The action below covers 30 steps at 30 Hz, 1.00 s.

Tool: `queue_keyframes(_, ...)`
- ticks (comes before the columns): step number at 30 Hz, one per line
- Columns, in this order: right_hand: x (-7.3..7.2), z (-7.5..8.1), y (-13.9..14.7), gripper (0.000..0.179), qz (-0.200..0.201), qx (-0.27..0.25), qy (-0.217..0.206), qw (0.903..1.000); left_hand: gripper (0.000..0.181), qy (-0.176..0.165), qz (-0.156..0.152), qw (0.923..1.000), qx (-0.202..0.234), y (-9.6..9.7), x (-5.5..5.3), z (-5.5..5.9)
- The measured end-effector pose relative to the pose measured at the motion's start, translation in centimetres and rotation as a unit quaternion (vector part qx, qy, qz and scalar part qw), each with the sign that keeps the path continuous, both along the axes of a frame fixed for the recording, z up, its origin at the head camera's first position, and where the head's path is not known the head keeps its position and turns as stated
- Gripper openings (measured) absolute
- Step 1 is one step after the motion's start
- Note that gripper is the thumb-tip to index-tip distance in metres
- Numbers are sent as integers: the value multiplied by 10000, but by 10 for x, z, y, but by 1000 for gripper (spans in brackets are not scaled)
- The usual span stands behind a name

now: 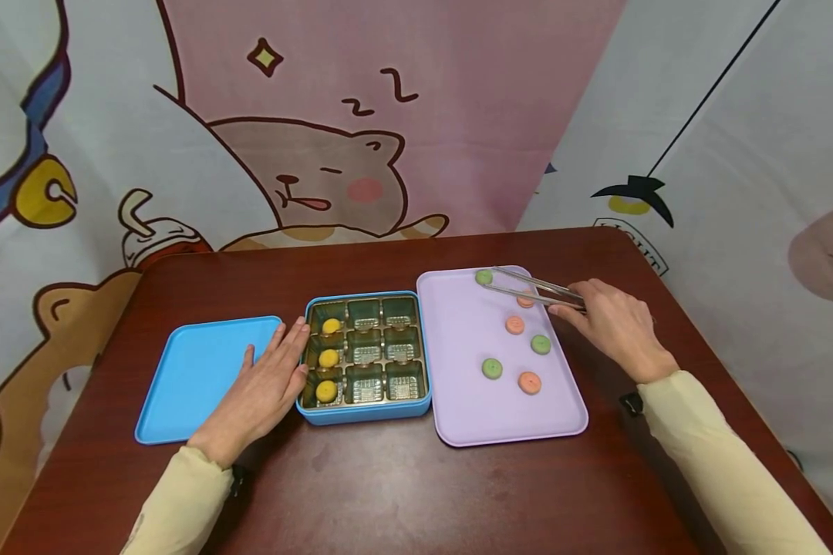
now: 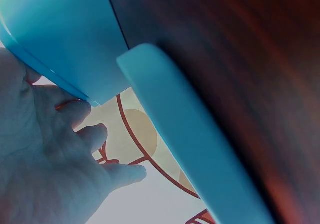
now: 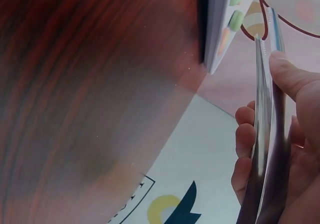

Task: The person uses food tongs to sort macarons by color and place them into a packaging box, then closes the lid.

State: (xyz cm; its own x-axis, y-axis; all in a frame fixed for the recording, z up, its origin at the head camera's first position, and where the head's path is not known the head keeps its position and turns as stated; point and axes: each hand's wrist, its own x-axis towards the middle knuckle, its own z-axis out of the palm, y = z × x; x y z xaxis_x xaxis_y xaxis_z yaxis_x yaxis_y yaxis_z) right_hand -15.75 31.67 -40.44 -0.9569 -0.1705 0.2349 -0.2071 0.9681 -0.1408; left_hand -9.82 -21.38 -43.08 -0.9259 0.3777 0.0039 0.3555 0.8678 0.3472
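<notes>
Beside the tray (image 1: 458,408), my right grip (image 1: 614,321) pinches tongs (image 1: 558,289); my left grip (image 1: 262,391) is outstretched. The far disc (image 1: 483,277) looks light, crumbly: hold its sides.

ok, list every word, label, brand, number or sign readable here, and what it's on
"Z": wall cloth, above the printed animal
"Z", smaller: same cloth, lower left of the first
"HT": printed banner below the lamp drawing; earlier letters partly hidden by the table, perhaps "LIGHT"
None readable: blue box, blue lid, lilac tray, tongs
</notes>
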Motion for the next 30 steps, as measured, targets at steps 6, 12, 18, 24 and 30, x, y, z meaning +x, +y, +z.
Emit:
queue_keyframes(6, -7, -4, 1, 53, -114, 118, -195, 9997, 62, 29, -9, 10000, -12, 0, 0, 0)
queue_keyframes(12, -14, -7, 0, 54, -134, 203, -263, 9994, 62, 13, 0, 10000, -21, 0, 0, 0)
queue_keyframes(18, -19, -8, -1, 55, -93, 244, -250, 9993, 62, 28, 6, 10000, -27, 0, 0, 0)
queue_keyframes(24, -22, -9, -4, 54, -20, 290, -176, 9994, 62, 24, 19, 10000, -20, 0, 0, 0)
queue_keyframes(30, -24, -9, -7, 52, 23, 275, -172, 9995, 62, 8, 19, 10000, -22, 0, 0, 0)
